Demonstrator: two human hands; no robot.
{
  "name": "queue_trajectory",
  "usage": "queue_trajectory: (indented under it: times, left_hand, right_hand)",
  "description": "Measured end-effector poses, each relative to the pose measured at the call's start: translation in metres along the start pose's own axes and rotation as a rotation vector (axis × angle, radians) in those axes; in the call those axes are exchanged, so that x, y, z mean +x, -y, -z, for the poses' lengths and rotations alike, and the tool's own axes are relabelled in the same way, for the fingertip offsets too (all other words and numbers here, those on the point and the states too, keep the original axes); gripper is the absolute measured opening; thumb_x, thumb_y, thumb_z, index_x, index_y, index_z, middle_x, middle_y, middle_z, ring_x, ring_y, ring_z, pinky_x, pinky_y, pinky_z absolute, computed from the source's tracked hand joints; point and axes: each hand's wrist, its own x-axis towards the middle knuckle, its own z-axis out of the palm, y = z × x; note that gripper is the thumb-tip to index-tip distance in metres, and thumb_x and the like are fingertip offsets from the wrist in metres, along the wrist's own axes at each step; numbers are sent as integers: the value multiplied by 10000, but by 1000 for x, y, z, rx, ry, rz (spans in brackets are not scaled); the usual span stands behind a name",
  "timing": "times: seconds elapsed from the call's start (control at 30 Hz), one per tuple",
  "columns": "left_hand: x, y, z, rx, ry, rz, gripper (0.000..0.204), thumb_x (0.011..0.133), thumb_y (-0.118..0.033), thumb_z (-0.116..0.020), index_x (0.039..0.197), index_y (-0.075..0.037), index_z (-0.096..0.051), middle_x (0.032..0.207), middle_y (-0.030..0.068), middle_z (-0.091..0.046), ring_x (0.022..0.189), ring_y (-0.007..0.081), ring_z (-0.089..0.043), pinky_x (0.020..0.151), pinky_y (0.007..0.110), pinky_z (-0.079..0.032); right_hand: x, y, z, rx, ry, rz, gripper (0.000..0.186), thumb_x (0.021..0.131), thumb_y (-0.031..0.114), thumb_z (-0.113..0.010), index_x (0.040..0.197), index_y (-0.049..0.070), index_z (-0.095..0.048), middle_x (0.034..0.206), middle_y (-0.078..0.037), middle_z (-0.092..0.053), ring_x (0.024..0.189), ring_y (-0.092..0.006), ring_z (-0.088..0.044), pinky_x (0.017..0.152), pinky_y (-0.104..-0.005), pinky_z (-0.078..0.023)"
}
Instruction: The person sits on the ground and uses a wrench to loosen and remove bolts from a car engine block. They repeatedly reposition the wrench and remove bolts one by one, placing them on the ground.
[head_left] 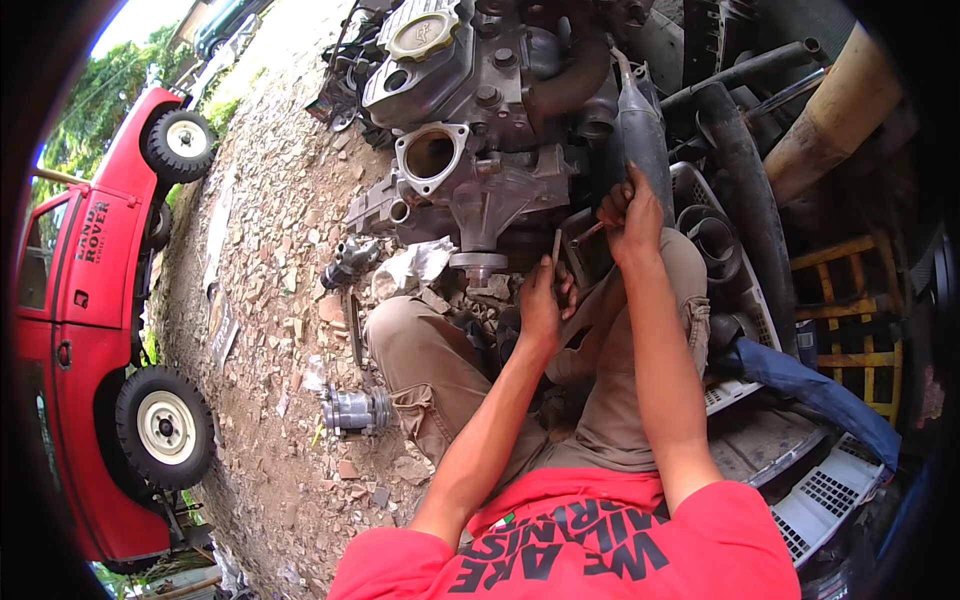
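I sit in front of a greasy engine (522, 192), its round metal hub (478, 263) facing me low down. My left hand (545, 302) is closed around a narrow flat metal piece (558, 247) that sticks up past the fingers. Just to its right and higher, my right hand (634, 215) is closed on a slim metal rod-like tool (588, 234), whose tip points left toward that flat piece. Fingers hide most of both items, so their exact kind cannot be told. Both hands are above my right knee, near the engine's lower right side.
On the stony ground at left lie a ribbed metal cylinder part (352, 411), a dark fitting (348, 262) and a crumpled plastic bag (414, 266). Pipes (735, 170), a white plastic crate (752, 295) and blue cloth (815, 395) crowd my right. A red vehicle (100, 265) stands far left.
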Motion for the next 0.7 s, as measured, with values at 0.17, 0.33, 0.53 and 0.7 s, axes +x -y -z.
queue_trajectory:
  times: [0.17, 0.33, 0.53, 0.7]
  left_hand:
    - [-14, -17, 21, 82, -26, -132, 339, 991, -399, -432, 865, -87, -477, 667, 0, -438, 549, 113, -472, 430, 232, -330]
    - [-57, -41, 38, 277, 4, -208, 307, 991, -342, -474, 937, -53, -560, 657, -31, -451, 521, 60, -440, 427, 205, -315]
    - [-104, -61, 75, 494, -20, -138, 242, 977, -261, -528, 1039, -41, -608, 738, -35, -554, 567, 27, -467, 481, 189, -357]
    - [-127, -47, 119, 333, -200, -159, 235, 942, -236, -579, 1016, -22, -639, 711, -29, -566, 577, 61, -510, 531, 217, -412]
  right_hand:
    - [-13, 5, -8, -587, 369, -31, 388, 901, 390, -609, 716, 58, -528, 529, 10, -414, 463, -92, -373, 456, -273, -308]
    - [-59, -8, -27, -1298, 1050, 83, 492, 860, 441, -664, 915, -46, -624, 638, -40, -568, 574, -63, -465, 496, -249, -374]
    - [-92, -51, -40, -1289, 1223, 138, 373, 900, 324, -621, 875, -47, -600, 683, -178, -581, 599, -157, -501, 549, -354, -413]
    - [-88, -105, -28, -1272, 1415, 165, 390, 892, 333, -630, 827, -48, -579, 655, -189, -573, 561, -230, -507, 546, -381, -409]
